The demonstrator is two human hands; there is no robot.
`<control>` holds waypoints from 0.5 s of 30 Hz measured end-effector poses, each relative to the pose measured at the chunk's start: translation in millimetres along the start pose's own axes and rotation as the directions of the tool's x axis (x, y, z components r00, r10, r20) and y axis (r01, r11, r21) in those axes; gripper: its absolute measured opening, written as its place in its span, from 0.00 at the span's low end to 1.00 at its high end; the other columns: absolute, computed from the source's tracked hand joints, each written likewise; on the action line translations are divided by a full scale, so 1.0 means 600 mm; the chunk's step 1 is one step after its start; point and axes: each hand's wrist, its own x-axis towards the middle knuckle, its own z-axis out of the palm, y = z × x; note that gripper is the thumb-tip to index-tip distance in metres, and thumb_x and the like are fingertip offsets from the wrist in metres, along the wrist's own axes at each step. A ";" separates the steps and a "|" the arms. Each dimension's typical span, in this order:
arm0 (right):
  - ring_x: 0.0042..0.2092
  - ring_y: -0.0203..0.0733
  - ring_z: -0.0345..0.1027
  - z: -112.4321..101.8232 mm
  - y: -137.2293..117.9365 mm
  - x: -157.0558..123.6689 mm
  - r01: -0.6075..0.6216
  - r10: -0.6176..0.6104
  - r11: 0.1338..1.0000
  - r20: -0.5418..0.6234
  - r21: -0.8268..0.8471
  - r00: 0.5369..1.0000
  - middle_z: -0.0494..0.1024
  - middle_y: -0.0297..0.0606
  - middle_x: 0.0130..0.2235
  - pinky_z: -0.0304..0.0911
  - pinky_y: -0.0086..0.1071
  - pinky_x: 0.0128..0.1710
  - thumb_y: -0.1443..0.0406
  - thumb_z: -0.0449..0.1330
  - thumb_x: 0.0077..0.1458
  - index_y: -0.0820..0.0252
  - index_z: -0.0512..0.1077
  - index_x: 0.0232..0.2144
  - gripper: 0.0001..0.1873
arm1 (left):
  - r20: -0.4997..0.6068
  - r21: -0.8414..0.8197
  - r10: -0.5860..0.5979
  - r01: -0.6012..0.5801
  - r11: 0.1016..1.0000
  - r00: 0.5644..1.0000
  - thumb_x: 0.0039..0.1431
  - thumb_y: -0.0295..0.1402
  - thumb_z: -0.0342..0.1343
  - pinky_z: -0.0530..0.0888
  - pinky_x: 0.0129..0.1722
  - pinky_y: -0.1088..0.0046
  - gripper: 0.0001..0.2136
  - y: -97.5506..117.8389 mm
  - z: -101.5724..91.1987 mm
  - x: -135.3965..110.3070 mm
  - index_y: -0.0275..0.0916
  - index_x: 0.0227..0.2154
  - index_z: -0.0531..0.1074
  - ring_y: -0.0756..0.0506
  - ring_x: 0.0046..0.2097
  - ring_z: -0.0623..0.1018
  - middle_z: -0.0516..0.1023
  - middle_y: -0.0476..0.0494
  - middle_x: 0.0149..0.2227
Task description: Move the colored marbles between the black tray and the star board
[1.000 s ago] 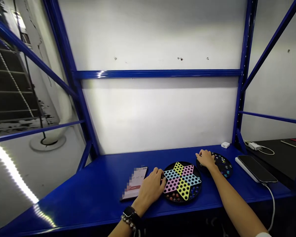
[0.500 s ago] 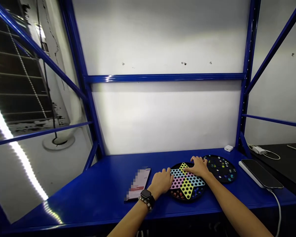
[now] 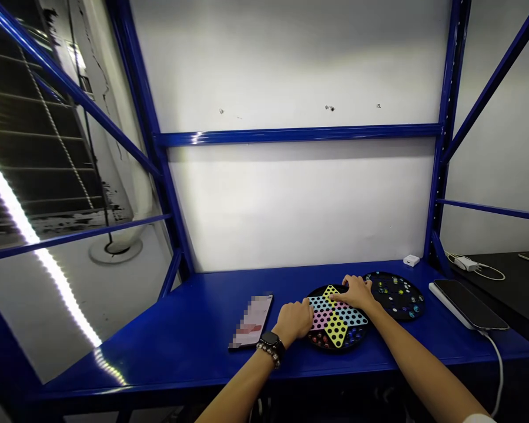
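Note:
A Chinese checkers board, star-shaped in yellow, blue and pink with black holes, lies in a round black tray holding red and blue marbles. My left hand is closed at the board's left edge, fingers curled at the blue and pink points. On the far side, my right hand has its thumb on the board near the upper yellow point and its fingers bent over the tray's far rim. Behind it sits a second round black tray with scattered marbles. Both hands' fingertips are partly hidden.
A phone with a lit screen lies left of my left hand. At the right, a dark phone rests on a white block with a cable. A small white box stands at the back of the blue shelf, amid blue metal posts.
The view has shifted slightly. Both hands stay at the board, almost unmoved relative to it; my left fingers look a little more curled.

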 end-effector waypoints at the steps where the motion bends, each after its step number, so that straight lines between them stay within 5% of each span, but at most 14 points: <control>1: 0.47 0.53 0.64 0.000 0.000 0.000 0.002 -0.002 1.000 -0.002 -0.005 1.000 0.73 0.39 0.40 0.52 0.46 0.48 0.38 0.59 0.44 0.54 0.68 0.35 0.29 | -0.003 -0.001 0.000 0.000 1.000 1.000 0.67 0.33 0.34 0.74 0.41 0.53 0.21 -0.001 0.000 -0.001 0.30 0.48 0.71 0.30 0.44 0.81 0.81 0.26 0.41; 15: 0.46 0.53 0.64 0.007 0.009 0.007 0.005 -0.005 1.000 0.009 0.015 1.000 0.74 0.40 0.40 0.53 0.48 0.49 0.38 0.59 0.45 0.55 0.68 0.35 0.29 | -0.050 -0.062 -0.015 0.012 0.998 0.999 0.67 0.35 0.37 0.73 0.41 0.60 0.20 -0.017 0.008 0.005 0.38 0.40 0.76 0.34 0.44 0.80 0.81 0.34 0.43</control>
